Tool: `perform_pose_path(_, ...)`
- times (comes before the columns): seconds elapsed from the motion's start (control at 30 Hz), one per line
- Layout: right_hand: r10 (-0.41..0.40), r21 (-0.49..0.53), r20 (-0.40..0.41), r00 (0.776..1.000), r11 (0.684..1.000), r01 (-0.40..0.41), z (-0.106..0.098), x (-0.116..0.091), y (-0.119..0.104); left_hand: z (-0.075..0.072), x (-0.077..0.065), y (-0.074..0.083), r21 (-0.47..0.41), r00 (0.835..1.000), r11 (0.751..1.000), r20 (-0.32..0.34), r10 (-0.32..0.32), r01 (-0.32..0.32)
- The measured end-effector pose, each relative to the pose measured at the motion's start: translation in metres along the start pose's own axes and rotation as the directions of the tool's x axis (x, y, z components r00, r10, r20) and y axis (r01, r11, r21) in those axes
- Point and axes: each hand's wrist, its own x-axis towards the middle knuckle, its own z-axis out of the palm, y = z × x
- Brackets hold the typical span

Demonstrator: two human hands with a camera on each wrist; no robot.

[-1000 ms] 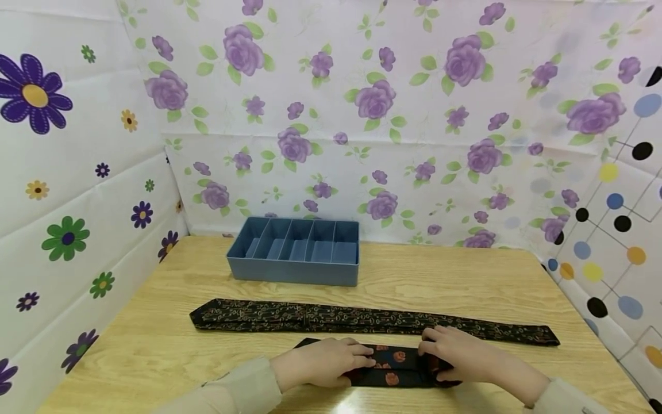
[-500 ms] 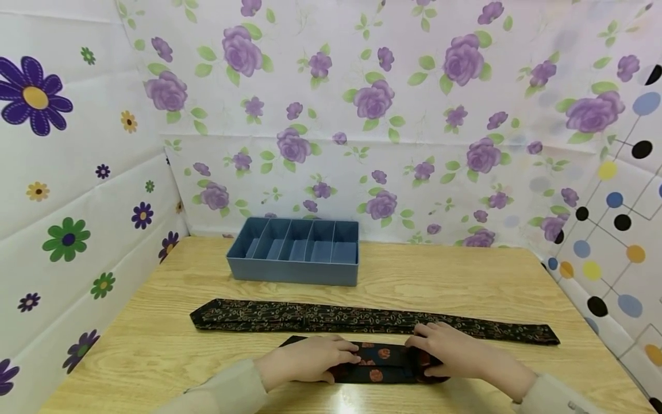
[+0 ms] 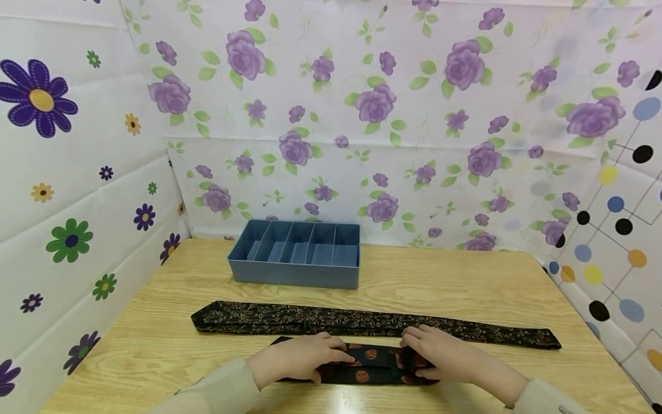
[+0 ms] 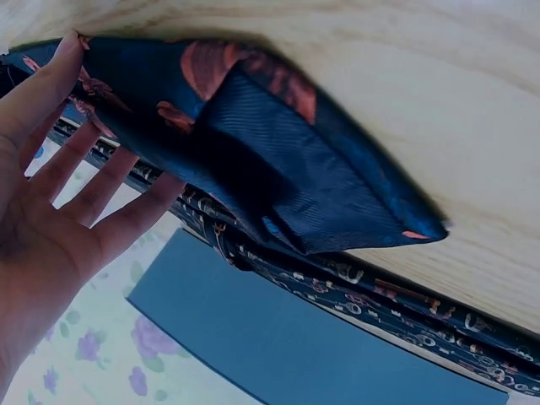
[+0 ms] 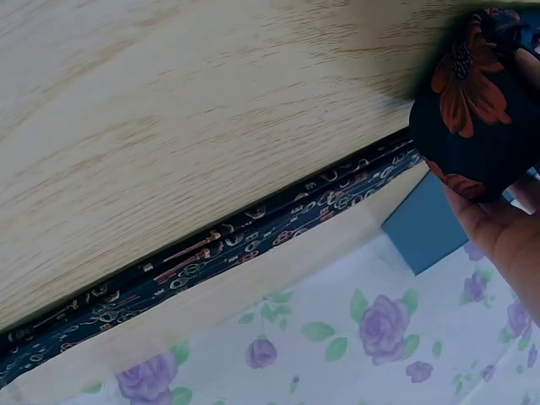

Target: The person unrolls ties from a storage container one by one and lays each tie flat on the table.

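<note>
A dark necktie with orange-red flowers [image 3: 362, 376] lies near the front of the table, its right part rolled up. My right hand [image 3: 445, 355] grips that roll; the right wrist view shows the rounded roll [image 5: 468, 110] with fingers at its side. On the flat part to the left rests my left hand [image 3: 302, 357], its fingers spread fairly straight over the cloth. In the left wrist view its thumb touches one edge, and the tie's pointed end [image 4: 304, 169] shows its dark lining. A second necktie, black with a small gold pattern [image 3: 336, 322], lies stretched out just behind.
A blue-grey box [image 3: 297, 275] with several narrow compartments stands at the back, left of centre. Flowered cloth walls [image 3: 341, 115] rise behind and to the left, dotted cloth [image 3: 615, 241] to the right. The wooden table [image 3: 439, 282] carries everything.
The right hand has moved left with the roll, shortening the flat stretch. The left hand has also slid a little left along the flowered necktie. The other necktie and the box stay put.
</note>
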Motion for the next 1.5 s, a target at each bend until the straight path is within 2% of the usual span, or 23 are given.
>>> perform_pose_path(0.23, -0.002, 0.028, 0.016, 1.0, 1.0, 0.001, -0.002, 0.003, -0.002, 0.0, -0.001, -0.001, -0.012, 1.0, 1.0, 0.011, -0.022, 0.022)
perform_pose_path(0.4, -0.029, 0.03, -0.008, 1.0, 0.999, 0.03, 0.001, 0.003, 0.0, -0.001, 0.003, 0.0, 0.026, 0.999, 0.999, 0.039, -0.036, 0.035)
perform_pose_path(0.53, -0.044, 0.039, -0.014, 0.999, 0.998, 0.045, 0.002, 0.003, 0.001, -0.003, 0.008, 0.001, 0.009, 0.998, 0.999, 0.054, -0.042, 0.042)
perform_pose_path(0.6, -0.051, 0.034, -0.021, 0.998, 0.998, 0.051, 0.003, 0.003, 0.001, -0.005, 0.01, 0.002, 0.0, 0.998, 0.999, 0.048, -0.047, 0.047)
perform_pose_path(0.67, -0.048, 0.034, -0.025, 0.999, 0.998, 0.049, 0.003, 0.003, 0.001, -0.006, 0.012, 0.004, 0.036, 0.999, 0.998, 0.026, -0.045, 0.044)
perform_pose_path(0.83, -0.006, 0.052, 0.004, 1.0, 0.999, 0.006, 0.003, 0.003, 0.001, -0.005, 0.02, 0.012, 0.189, 0.997, 0.982, -0.074, 0.003, 0.012)
perform_pose_path(1.0, 0.005, 0.063, 0.019, 1.0, 0.998, -0.006, 0.003, 0.003, 0.001, -0.002, 0.03, 0.02, 0.238, 0.991, 0.971, -0.124, 0.051, -0.02)
perform_pose_path(1.17, -0.006, 0.078, 0.008, 1.0, 0.997, 0.005, 0.003, 0.003, 0.0, 0.002, 0.039, 0.025, 0.223, 0.99, 0.974, -0.125, 0.071, -0.042)
perform_pose_path(1.3, -0.003, 0.077, 0.001, 1.0, 0.997, 0.003, 0.003, 0.002, 0.0, 0.003, 0.042, 0.028, 0.247, 0.987, 0.967, -0.126, 0.095, -0.062)
perform_pose_path(1.5, -0.02, 0.024, 0.001, 1.0, 1.0, 0.02, 0.002, 0.002, 0.0, 0.004, 0.046, 0.031, 0.243, 0.994, 0.967, -0.062, 0.09, -0.073)
